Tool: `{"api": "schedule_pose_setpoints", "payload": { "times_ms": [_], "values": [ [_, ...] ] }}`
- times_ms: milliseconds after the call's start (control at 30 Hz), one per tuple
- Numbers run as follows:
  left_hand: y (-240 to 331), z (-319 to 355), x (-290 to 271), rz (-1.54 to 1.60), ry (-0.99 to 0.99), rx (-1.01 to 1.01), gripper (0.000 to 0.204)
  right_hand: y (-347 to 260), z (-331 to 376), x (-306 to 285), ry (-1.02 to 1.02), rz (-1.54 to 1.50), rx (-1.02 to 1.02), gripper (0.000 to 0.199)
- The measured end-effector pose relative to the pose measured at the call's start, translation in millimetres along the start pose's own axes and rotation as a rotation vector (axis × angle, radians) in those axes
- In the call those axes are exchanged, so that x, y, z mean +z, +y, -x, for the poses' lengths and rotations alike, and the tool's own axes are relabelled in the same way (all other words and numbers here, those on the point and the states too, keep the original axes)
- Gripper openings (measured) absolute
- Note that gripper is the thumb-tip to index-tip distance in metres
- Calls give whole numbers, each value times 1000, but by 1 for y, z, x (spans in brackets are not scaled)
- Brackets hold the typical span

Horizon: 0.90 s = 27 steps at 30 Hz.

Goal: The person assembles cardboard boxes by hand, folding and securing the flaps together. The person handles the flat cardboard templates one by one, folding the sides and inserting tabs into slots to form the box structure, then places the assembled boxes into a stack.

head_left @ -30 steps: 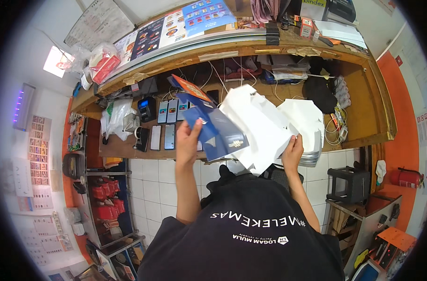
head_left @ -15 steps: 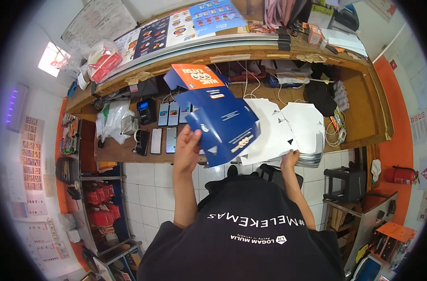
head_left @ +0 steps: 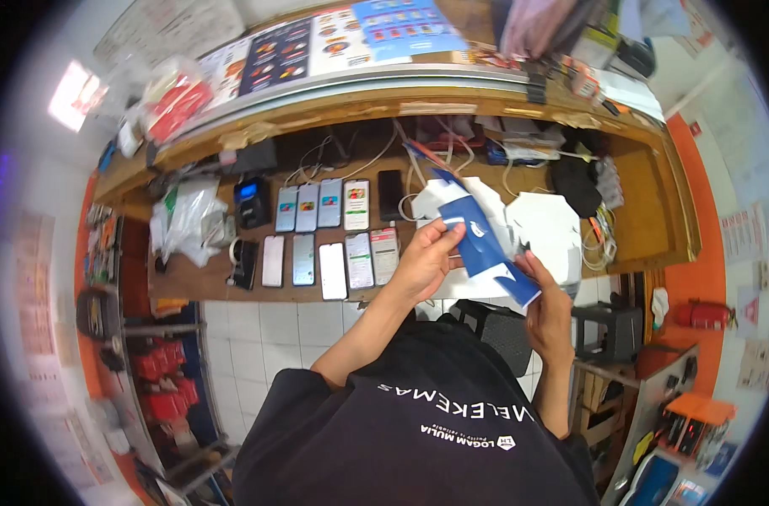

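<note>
A printed blue cardboard box blank [head_left: 473, 236] is held up over the front of the table, tilted so that a narrow side panel and its end flap face me. My left hand [head_left: 426, 260] is closed on its left edge, thumb on the printed side. At the lower right end, my right hand [head_left: 551, 299] grips near the flap, fingers partly behind it. Under and behind the blank lie white unprinted-side box blanks, with a stack [head_left: 546, 228] on the right and another blank [head_left: 485, 196] partly covered by the blue one.
Several phones [head_left: 332, 270] lie in rows left of the blanks. A tape dispenser [head_left: 242, 263], a card-reader-like device [head_left: 253, 202] and plastic bags [head_left: 186, 221] are farther left. Cables run along the back under a raised shelf [head_left: 350, 93]. A black stool [head_left: 494, 333] stands below the table edge.
The blue blank has moved right and been turned from showing its broad face to nearly edge-on. My left hand moved right with it; my right hand left the white blanks and took its flap end.
</note>
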<state>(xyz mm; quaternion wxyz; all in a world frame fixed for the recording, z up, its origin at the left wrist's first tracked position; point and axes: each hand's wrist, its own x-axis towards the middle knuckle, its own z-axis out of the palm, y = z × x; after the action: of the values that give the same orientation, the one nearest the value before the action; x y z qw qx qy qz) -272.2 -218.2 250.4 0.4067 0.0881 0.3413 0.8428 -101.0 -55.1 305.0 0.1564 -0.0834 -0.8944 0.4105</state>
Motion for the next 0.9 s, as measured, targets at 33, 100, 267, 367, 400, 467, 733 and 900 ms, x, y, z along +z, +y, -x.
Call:
{"api": "schedule_pose_setpoints", "payload": {
  "times_ms": [33, 100, 267, 367, 400, 467, 733, 900],
  "values": [
    [-2, -3, 1, -29, 17, 9, 19, -8, 4, -5, -15, -53, 87, 74],
    [-1, -9, 2, -42, 20, -6, 12, -26, -2, -8, -126, -5, 40, 78],
    [5, -18, 20, -273, 133, 209, 14, -14, -3, 7, 97, 339, -256, 65],
    [1, -17, 57, -345, 76, 207, 22, -4, -10, 19, 323, 528, -318, 51],
    [-5, -18, 41, -353, 18, 222, 23, 0, -13, 27, 398, 501, -281, 52],
    [-13, -17, 64, -366, 118, 284, 25, 8, -16, 43, 498, 450, -240, 53],
    [-24, -13, 46, -496, 18, 268, 26, 8, -16, 62, 561, 423, -183, 53],
    [-19, -10, 39, -463, 21, 240, 26, 9, -23, 71, 516, 314, -208, 53]
  ]
}}
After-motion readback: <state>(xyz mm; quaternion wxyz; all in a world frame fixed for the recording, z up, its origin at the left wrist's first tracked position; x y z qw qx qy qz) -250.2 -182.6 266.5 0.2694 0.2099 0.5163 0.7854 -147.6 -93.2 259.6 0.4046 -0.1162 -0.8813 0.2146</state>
